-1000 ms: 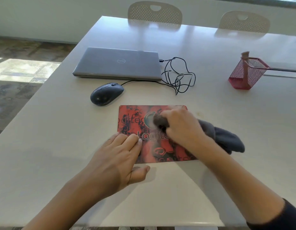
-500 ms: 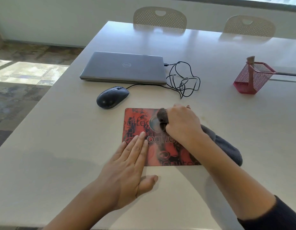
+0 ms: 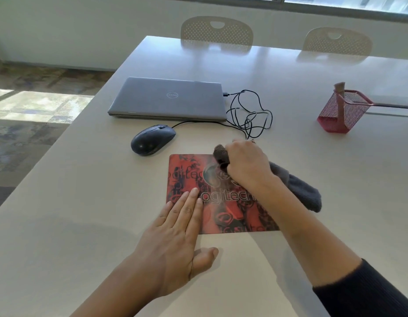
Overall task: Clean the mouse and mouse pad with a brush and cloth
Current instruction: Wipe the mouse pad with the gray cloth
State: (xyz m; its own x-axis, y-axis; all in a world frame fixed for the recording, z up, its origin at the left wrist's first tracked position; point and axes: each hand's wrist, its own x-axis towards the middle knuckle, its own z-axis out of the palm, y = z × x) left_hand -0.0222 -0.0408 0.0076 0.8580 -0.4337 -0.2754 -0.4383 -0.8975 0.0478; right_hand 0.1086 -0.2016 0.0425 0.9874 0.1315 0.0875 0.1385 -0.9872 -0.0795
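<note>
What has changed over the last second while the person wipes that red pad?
The right hand has rubbed the grey cloth from mid-pad toward the mouse pad's far edge. The left hand's fingers straightened, still pressing the near-left corner. Mouse and laptop stayed put.

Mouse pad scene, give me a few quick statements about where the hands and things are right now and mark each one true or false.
1. The right hand grips the dark cloth on the mouse pad. True.
2. The left hand holds the mouse. False: it lies flat, fingers straight, on the pad's near left corner; the mouse sits untouched beyond the pad.
3. The laptop is shut. True.
4. The mouse rests on the mouse pad. False: it sits on the table, off the pad's far left corner.
5. The red mesh holder stands left of the laptop. False: it stands far to the right.
</note>
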